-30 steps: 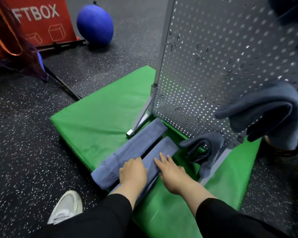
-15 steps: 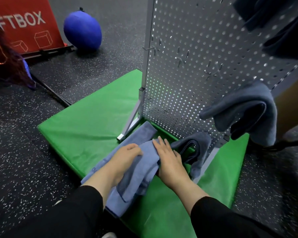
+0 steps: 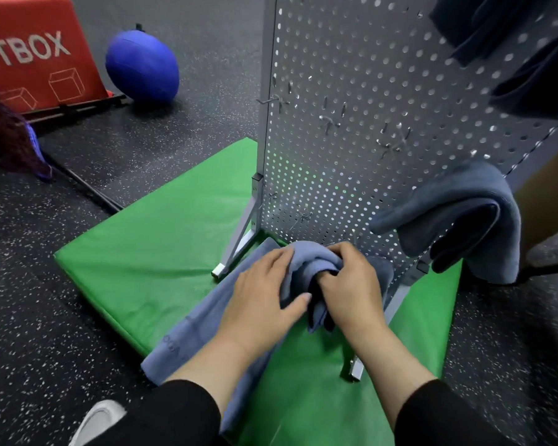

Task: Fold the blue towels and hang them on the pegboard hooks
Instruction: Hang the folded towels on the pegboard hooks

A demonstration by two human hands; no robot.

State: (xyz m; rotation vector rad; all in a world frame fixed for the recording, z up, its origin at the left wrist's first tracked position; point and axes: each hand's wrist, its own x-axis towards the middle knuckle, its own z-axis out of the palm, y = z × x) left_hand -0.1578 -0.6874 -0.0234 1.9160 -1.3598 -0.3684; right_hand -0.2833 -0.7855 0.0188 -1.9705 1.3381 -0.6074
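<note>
Both my hands on blue towel (image 3: 207,320) on green mat (image 3: 149,239) — left hand (image 3: 264,300) spread flat, thumb pinching fold; right hand (image 3: 351,284) curled, gripping bunched end. Towel's long axis runs from near-left toward far-right. Pegboard (image 3: 351,140) hooks (image 3: 390,146) straight ahead, above right hand — lift goes up-forward, I judge.

On the red box (image 3: 36,56) by the far floor, white capital letters read "FTBOX" (the start of the word is cut off at the picture's left edge). Below the letters, two small cube outlines are drawn in white on the same red face. Near the left end of the blue towel (image 3: 187,336) lying on the green mat (image 3: 149,252), a faint line of dark letters runs along the cloth, too small and blurred to read.
</note>
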